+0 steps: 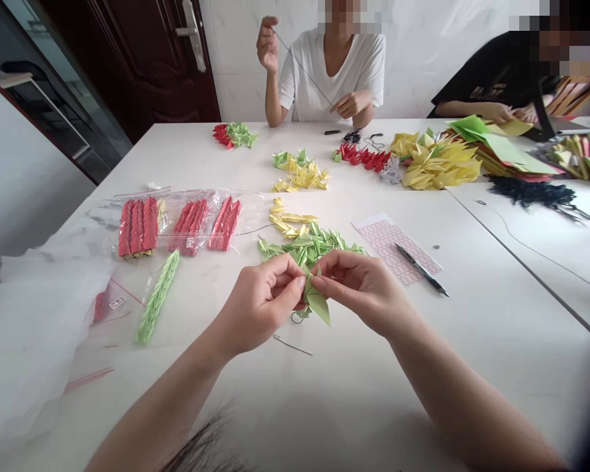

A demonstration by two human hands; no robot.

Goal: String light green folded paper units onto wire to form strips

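Note:
A light green folded paper crane (318, 303) is pinched between my two hands over the near part of the table. My left hand (270, 298) grips its left side between thumb and index finger. From the right, my right hand (356, 285) pinches the upper part, so the fingers hide some of the folds. Just behind them lies a pile of green folded cranes (314, 246), with a curved row of yellow ones (288, 219) beyond it. A needle (293, 345) rests on the table below my hands.
Clear bags with red paper strands (137, 226) and a green strand (158, 298) lie left. A pen (423, 270) sits on a label sheet (383, 239). Across the table (187, 154), a person in a white shirt (307, 82) holds thread. Yellow cranes (440, 164) lie far right.

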